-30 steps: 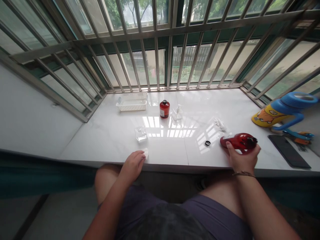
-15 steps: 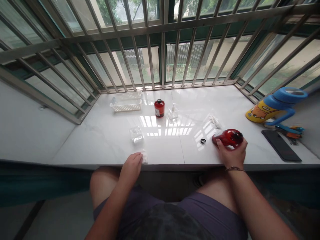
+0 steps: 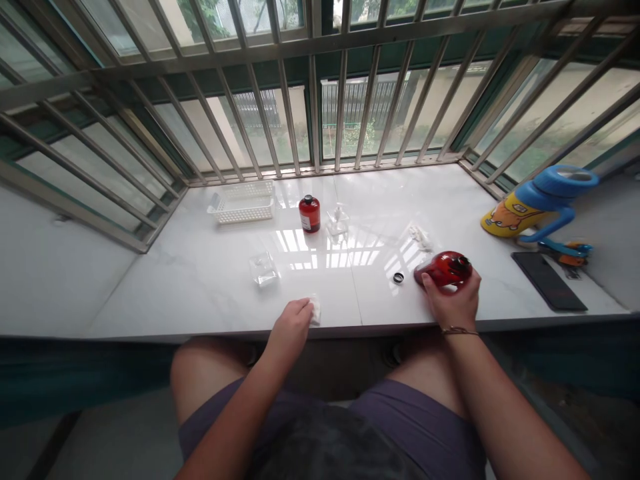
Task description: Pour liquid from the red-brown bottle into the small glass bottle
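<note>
The red bottle (image 3: 439,267) tilts, clasped in the right grip (image 3: 457,305), near the tabletop's (image 3: 165,287) front edge. It looks glossy, dark-necked. The left grip (image 3: 291,325) holds a white tissue (image 3: 315,311).

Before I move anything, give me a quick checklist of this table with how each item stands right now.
1. Right hand has hold of the tilted red bottle: ok, fingers and thumb are around it.
2. Left hand touches the white tissue: ok, at its fingertips near the table's front edge.
3. Black ring-like piece is fitted on a bottle: not ok, it lies loose on the table.
4. Smaller red bottle stands upright: ok.
5. Tilted bottle's mouth is sealed: cannot tell.
</note>
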Tool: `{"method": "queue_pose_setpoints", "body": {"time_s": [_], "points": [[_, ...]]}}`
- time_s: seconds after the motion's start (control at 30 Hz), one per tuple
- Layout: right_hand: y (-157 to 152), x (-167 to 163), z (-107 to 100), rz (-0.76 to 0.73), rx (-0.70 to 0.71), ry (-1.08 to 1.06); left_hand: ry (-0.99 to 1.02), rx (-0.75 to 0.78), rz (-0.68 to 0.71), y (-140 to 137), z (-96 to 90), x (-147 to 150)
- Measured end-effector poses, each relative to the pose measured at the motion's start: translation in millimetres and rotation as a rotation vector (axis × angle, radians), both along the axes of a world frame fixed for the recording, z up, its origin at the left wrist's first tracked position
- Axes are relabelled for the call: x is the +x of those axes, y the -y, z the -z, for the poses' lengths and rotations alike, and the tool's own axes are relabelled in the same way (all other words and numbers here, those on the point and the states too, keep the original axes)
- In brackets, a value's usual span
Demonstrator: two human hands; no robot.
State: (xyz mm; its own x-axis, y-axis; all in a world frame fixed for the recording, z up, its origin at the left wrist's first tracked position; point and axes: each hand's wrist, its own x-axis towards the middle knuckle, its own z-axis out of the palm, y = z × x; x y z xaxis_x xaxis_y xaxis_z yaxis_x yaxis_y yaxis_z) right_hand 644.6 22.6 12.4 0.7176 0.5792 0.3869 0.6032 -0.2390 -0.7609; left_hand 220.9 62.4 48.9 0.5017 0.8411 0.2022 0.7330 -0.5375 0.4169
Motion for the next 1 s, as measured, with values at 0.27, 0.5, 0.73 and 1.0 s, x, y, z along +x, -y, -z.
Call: {"method": "queue_pose_setpoints", "body": {"time_s": [0.27, 0.5, 0.73, 1.0], "points": [[-1.4, -4.2, -7.9, 0.028, 0.012, 0.014, -0.009, -0.035, 0.07, 9.3, 5.4, 49.6], [-1.6, -2.1, -5.5, 0.024, 0.02, 0.047, -0.043, -0.051, 0.144, 13.0, 5.7, 98.3], [-1.7, -1.1, -3.9, 0.028, 0.039, 0.081, -0.106, -0.051, 0.213, 8.6, -2.1, 137.6], [-2.2, -0.3, -2.7, 0.034, 0.024, 0.046, -0.143, -0.046, 0.287, 1.4, -3.8, 176.1]]}}
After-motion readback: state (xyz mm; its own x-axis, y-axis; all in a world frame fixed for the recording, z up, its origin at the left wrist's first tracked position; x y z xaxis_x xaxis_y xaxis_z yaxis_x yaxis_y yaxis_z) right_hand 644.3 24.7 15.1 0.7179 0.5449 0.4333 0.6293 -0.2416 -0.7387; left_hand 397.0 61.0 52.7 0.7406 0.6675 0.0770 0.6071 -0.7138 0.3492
